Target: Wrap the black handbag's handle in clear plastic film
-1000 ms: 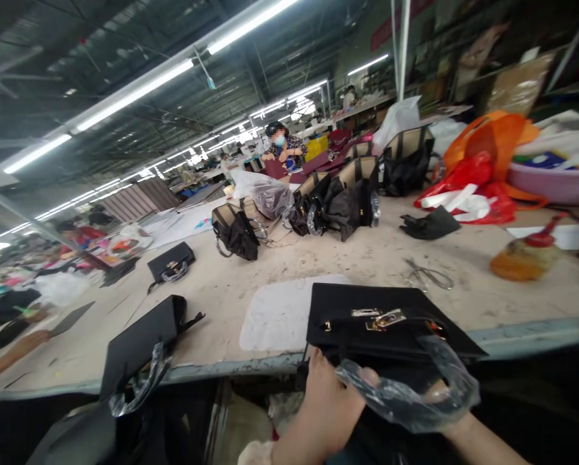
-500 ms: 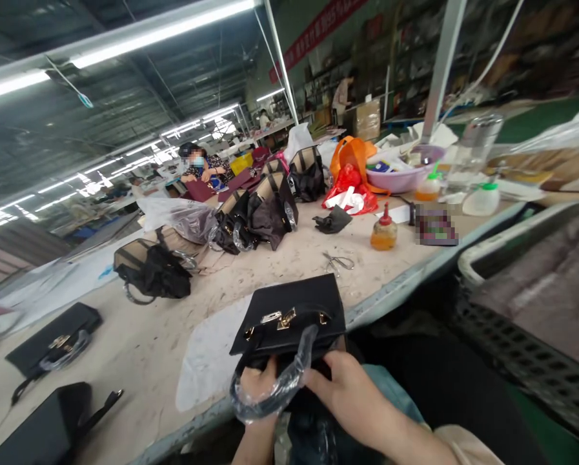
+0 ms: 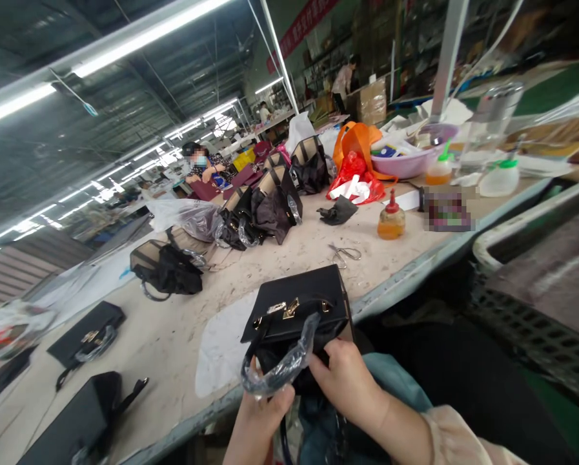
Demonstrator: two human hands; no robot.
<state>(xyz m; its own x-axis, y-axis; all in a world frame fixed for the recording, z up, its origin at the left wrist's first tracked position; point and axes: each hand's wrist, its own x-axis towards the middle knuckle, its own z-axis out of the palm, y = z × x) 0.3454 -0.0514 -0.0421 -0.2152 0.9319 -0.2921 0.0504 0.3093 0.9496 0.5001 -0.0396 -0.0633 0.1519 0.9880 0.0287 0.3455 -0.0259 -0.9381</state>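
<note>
Head view: both hands (image 3: 308,394) clenched on black handbag (image 3: 301,303), clasp up, long axis along table edge (image 3: 405,274).

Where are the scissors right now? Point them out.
In the head view, the scissors lie on the worktable, right of centre, between the black handbag and the orange glue bottle.

Worktable (image 3: 173,336) w/ handbags (image 3: 270,210), scissors (image 3: 343,253)
</note>
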